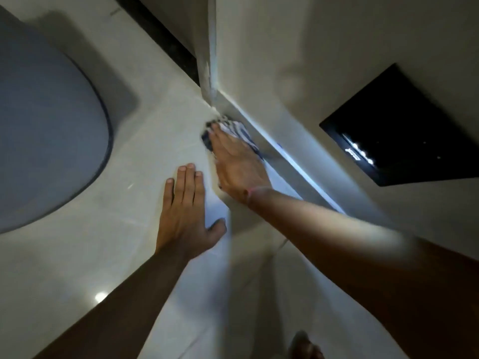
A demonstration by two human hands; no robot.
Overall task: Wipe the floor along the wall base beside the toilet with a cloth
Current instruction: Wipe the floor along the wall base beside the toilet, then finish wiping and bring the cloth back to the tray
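Observation:
My right hand point(237, 164) lies flat on a blue-and-white striped cloth point(239, 129) and presses it to the pale floor tiles right at the wall base point(290, 158), close to the wall corner. Most of the cloth is hidden under the palm and fingers; its far end sticks out beyond the fingertips. My left hand point(188, 211) rests palm down on the floor just left of it, fingers together, holding nothing. The toilet point(49, 130), with its grey lid down, fills the left side.
A dark square panel point(404, 125) with reflected lights is set in the wall on the right. A dark strip point(166, 40) runs along the floor beyond the corner. My foot point(304, 345) shows at the bottom edge. Glossy tile lies between toilet and wall.

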